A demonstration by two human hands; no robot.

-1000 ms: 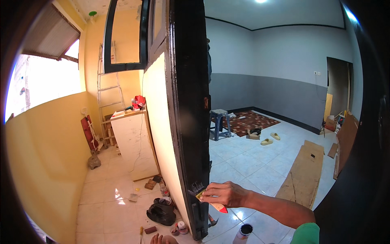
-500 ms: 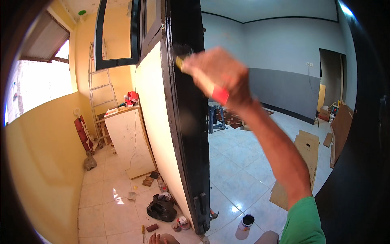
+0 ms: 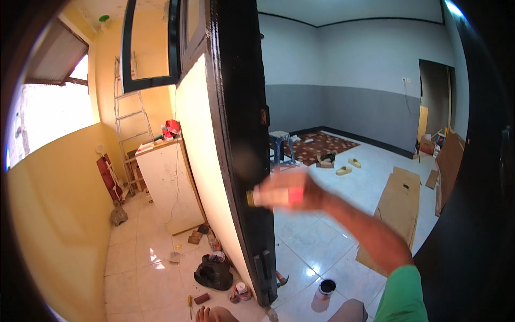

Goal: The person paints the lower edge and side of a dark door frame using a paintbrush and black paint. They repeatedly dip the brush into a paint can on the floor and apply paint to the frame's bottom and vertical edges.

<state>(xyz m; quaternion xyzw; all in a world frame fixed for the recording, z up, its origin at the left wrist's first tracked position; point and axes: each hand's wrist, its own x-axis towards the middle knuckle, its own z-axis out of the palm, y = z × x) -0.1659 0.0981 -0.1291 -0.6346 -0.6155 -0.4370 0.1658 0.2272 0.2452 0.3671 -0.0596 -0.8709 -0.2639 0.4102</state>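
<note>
My right hand [image 3: 287,194] is blurred by motion at mid height, right beside the narrow edge of the black door [image 3: 238,107]. It grips a paintbrush [image 3: 268,197] with a red handle, and the yellowish head of the brush touches the door edge. My forearm runs down to the lower right, ending in a green sleeve [image 3: 399,295]. My left hand is out of the picture.
A small open can of black paint [image 3: 325,288] stands on the white tiles by the door's foot. A black bag [image 3: 213,272], a small tub and scattered tools lie left of the door. Further off are a white cabinet [image 3: 169,182], a ladder [image 3: 129,123] and flat cardboard [image 3: 399,206].
My right hand with the brush rose from the door's lower part to head height, then swept down the edge to mid height.
</note>
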